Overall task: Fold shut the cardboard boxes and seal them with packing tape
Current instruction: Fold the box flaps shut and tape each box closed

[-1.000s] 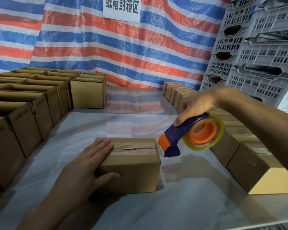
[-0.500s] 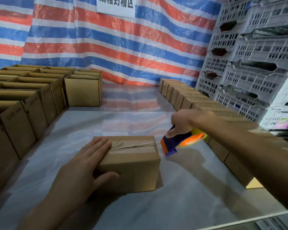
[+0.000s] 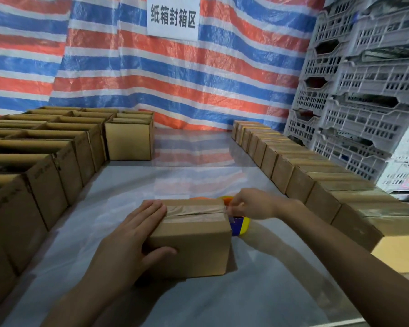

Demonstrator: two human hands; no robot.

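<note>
A small cardboard box (image 3: 194,246) stands on the grey table (image 3: 281,291), its top flaps folded shut with a strip of brown tape (image 3: 194,212) along the seam. My left hand (image 3: 132,241) rests on its left end, fingers flat on top and thumb against the front face. My right hand (image 3: 253,204) is at the box's right end, fingers curled on the tape dispenser (image 3: 240,224). The blue, orange and yellow dispenser sits low at the table behind that end, mostly hidden by the box and my hand.
Rows of open-topped cardboard boxes (image 3: 45,161) line the left side. A row of taped boxes (image 3: 316,182) runs along the right edge. Stacked white plastic crates (image 3: 364,90) stand at the right, and a striped tarp (image 3: 175,67) hangs behind.
My right hand has brought the tape dispenser down from the air to table level at the box's right end. My left hand has stayed on the box.
</note>
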